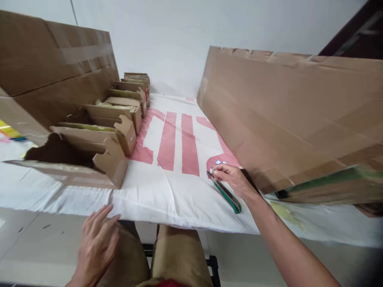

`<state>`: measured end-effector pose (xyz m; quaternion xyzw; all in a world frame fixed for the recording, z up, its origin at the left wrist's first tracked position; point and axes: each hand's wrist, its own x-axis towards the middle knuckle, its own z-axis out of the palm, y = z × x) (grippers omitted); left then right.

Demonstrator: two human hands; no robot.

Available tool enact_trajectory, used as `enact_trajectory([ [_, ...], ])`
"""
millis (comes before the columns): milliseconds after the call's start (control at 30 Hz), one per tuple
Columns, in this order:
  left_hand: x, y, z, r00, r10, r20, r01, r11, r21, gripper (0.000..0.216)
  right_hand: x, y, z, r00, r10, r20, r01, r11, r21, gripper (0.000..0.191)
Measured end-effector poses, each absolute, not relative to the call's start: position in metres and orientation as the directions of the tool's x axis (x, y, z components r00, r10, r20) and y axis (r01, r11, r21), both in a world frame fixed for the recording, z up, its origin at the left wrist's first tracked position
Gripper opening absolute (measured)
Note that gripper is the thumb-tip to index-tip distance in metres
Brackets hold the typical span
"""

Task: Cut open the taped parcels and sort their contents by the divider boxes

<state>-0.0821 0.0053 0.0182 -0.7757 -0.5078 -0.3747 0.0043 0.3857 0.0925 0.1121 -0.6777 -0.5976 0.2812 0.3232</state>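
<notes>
My right hand [229,175] is over the right side of the white cloth, its thumb and fingers closed in a pinch. A small white piece [211,170] shows at the fingertips; its kind is too small to make out. Just below those fingers lies a green-handled utility knife [229,196], its blade end pointing away from me to the left. Tiny blue-and-white bits [218,162] rest on the red print beyond the fingertips. My left hand [97,239] hangs at the table's front edge above my lap, fingers stretched out and holding nothing.
Open cardboard bins [110,167] stand in a row along the left, some with yellowish plastic inside. Tall cardboard panels rise at left [60,59] and right [293,115]. The white tablecloth [149,203] bears red printed strokes. Clear yellowish film [287,215] lies at right.
</notes>
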Motion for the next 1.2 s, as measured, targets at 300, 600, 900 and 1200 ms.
enact_trajectory([
  [300, 0.004, 0.036, 0.110, 0.292, 0.956, -0.039, 0.042, 0.028, 0.999, 0.034, 0.214, 0.056, 0.132, -0.527, 0.791, -0.311, -0.061, -0.401, -0.914, 0.034],
  [600, -0.024, 0.020, 0.110, 0.317, 0.898, -0.303, -0.323, 0.403, 0.856, 0.024, 0.178, 0.056, 0.125, -0.492, 0.800, -0.344, 0.102, -0.339, -0.935, 0.032],
  [900, -0.045, 0.022, 0.103, 0.230, 0.915, -0.333, -0.382, 0.399, 0.833, 0.052, 0.143, 0.062, 0.127, -0.519, 0.770, -0.370, 0.197, -0.314, -0.929, 0.038],
  [1200, -0.207, 0.047, 0.126, -0.320, 0.938, -0.137, -0.009, 0.141, 0.990, 0.025, 0.089, 0.083, 0.102, -0.458, 0.851, -0.258, 0.302, -0.125, -0.945, 0.055],
])
